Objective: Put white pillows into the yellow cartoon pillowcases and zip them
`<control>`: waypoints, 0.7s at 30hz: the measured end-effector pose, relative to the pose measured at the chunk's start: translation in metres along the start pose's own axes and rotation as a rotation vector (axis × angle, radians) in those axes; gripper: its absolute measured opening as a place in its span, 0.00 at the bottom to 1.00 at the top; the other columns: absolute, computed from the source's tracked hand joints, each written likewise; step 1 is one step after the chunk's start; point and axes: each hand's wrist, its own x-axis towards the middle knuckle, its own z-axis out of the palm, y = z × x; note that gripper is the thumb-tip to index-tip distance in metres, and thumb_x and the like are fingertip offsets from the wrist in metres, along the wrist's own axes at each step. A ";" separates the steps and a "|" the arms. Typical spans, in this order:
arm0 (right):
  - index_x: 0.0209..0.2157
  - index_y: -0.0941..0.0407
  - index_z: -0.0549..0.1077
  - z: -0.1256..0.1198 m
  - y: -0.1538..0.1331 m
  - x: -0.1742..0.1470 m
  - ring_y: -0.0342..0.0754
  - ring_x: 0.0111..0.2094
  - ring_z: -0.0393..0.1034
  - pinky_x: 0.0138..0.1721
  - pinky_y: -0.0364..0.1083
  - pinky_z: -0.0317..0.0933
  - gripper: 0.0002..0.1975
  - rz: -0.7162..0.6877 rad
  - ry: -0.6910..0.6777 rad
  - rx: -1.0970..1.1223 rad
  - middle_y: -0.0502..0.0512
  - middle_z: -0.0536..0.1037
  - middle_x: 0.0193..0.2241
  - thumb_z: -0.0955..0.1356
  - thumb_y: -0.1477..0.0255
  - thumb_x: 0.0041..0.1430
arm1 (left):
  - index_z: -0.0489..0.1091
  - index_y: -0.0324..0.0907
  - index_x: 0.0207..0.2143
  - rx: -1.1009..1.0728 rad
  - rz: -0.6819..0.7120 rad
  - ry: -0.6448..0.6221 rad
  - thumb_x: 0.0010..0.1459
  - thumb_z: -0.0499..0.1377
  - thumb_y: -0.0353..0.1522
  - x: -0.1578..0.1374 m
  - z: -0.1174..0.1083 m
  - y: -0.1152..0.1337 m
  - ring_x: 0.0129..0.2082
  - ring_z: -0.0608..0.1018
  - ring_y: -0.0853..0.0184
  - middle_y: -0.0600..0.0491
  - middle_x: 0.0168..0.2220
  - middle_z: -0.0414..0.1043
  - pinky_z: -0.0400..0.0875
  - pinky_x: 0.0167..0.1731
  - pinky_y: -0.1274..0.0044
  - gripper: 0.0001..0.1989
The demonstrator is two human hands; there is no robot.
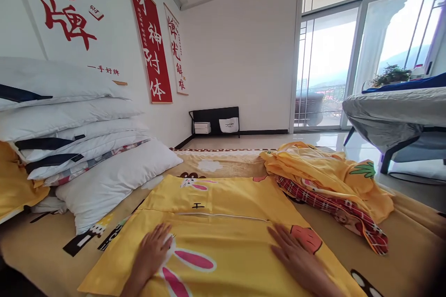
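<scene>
A yellow pillowcase [230, 253] printed with white rabbits and a carrot lies spread flat before me, a pale zipper or opening seam running across it. My left hand [152, 249] rests on its left part beside a rabbit print, fingers stretched and palm down. On the right, my right hand [292, 253] also lies flat on the cloth near the carrot print, fingers spread and slightly blurred. Neither hand grips anything. The lower edge of the pillowcase runs out of view.
White pillows [118, 171] are stacked at the left by the wall. Crumpled yellow and red plaid covers [331, 185] lie to the right on the tan patterned blanket [407, 236]. A cloth-covered table [390, 106] stands at right; a black rack [216, 118] is against the far wall.
</scene>
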 end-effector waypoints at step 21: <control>0.61 0.43 0.60 0.059 -0.162 -0.009 0.59 0.64 0.46 0.62 0.64 0.44 0.27 -0.409 -0.142 0.201 0.54 0.54 0.63 0.61 0.53 0.61 | 0.51 0.50 0.65 -0.178 0.440 -0.246 0.67 0.40 0.42 0.045 -0.001 0.131 0.67 0.51 0.61 0.51 0.67 0.46 0.45 0.63 0.58 0.26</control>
